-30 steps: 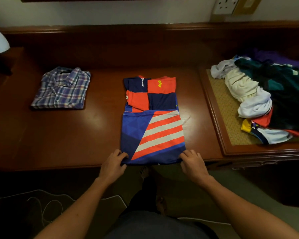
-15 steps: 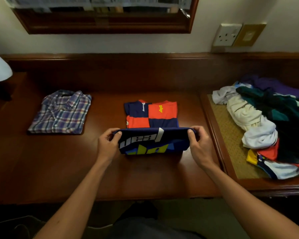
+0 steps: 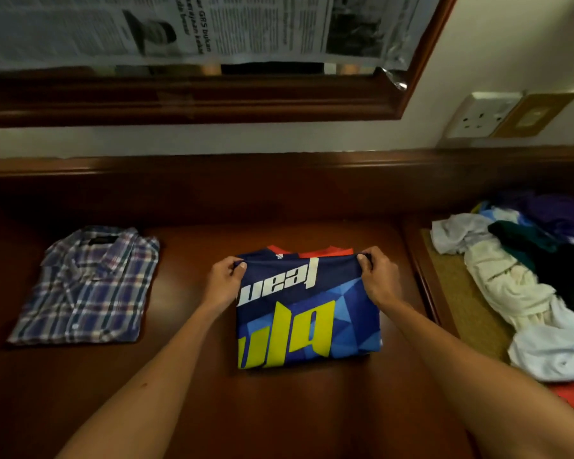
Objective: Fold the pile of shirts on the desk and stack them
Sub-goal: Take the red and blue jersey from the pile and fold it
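A blue jersey (image 3: 307,313) with white and yellow lettering lies folded in half on the middle of the dark wooden desk (image 3: 186,376). My left hand (image 3: 224,279) pinches its far left corner. My right hand (image 3: 376,276) pinches its far right corner. A strip of the jersey's orange part shows just beyond the folded edge. A folded plaid shirt (image 3: 87,286) lies flat at the left of the desk. A heap of unfolded shirts (image 3: 527,283) in white, cream, green and purple sits at the right.
The heap rests on a woven mat (image 3: 468,309) set in the desk's right section. A raised wooden back rail (image 3: 279,173) runs behind the desk, with a framed mirror (image 3: 212,97) covered in newspaper above it. A wall socket (image 3: 484,114) is at the upper right.
Both hands lifted the jersey's near hem and carried it away from me over the top half, so the jersey now lies folded in half. The view has tilted upward.
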Demonstrator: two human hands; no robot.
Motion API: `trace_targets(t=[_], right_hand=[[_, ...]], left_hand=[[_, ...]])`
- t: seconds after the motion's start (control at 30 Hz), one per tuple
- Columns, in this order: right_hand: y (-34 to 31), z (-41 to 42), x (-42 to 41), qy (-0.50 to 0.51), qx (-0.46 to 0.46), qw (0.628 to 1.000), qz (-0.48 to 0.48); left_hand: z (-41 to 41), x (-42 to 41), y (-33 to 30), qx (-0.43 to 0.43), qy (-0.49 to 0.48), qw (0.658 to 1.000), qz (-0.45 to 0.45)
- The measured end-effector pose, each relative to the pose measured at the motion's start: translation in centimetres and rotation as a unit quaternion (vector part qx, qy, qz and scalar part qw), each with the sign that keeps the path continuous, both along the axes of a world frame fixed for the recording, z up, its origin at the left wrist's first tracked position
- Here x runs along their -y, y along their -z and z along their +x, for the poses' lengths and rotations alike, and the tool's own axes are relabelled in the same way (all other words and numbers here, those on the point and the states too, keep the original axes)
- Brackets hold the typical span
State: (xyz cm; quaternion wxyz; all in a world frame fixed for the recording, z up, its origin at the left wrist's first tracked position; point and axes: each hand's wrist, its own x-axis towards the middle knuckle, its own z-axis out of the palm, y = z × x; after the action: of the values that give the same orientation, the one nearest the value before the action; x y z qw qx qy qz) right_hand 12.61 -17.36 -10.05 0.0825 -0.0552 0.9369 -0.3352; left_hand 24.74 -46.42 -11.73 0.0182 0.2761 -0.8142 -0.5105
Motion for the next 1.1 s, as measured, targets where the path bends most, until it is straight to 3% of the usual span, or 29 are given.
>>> trace_targets(t=[0.23, 0.33, 0.43, 0.5, 0.57, 0.63, 0.73, 0.87, 0.97, 1.1], right_hand=[[2.7, -6.1, 3.5, 0.043, 0.123, 0.989, 0.066], [3.1, -5.5, 5.0, 0.038, 0.045, 0.987, 0.147], [3.4, -2.5, 7.7, -0.057, -0.052, 0.987, 0.138], [3.5, 0.2, 10.5, -0.18, 0.0, 0.981, 0.074], [3.4, 2.7, 13.5, -0.314, 0.068, 0.944, 0.08], [2.8, 4.6, 16.4, -0.43, 0.094, 0.885, 0.153], [2.4, 6.2, 19.0, -0.51, 0.085, 0.812, 0.27], [2.4, 7.6, 19.9, -0.473, 0.075, 0.809, 0.341], [2.3, 8.9, 19.4, -0.451, 0.059, 0.814, 0.362], [1.8, 9.5, 18.1, -0.396, 0.086, 0.855, 0.325]], left_hand=[[-6.8, 3.0, 3.7, 0.144, -0.012, 0.988, -0.052], [-5.7, 2.5, 3.6, 0.195, -0.094, 0.969, -0.115], [-2.1, 0.4, 4.3, 0.206, -0.153, 0.965, -0.051], [1.0, -1.5, 5.2, 0.232, -0.152, 0.961, 0.0], [4.1, -3.9, 5.0, 0.286, -0.111, 0.951, -0.026], [6.6, -5.9, 4.2, 0.329, -0.078, 0.938, -0.074], [8.7, -7.0, 3.5, 0.319, -0.049, 0.943, -0.082], [10.7, -5.6, 3.7, 0.217, -0.003, 0.973, 0.084], [11.9, -4.5, 3.4, 0.209, 0.056, 0.954, 0.207], [12.8, -3.1, 3.4, 0.236, 0.018, 0.946, 0.222]])
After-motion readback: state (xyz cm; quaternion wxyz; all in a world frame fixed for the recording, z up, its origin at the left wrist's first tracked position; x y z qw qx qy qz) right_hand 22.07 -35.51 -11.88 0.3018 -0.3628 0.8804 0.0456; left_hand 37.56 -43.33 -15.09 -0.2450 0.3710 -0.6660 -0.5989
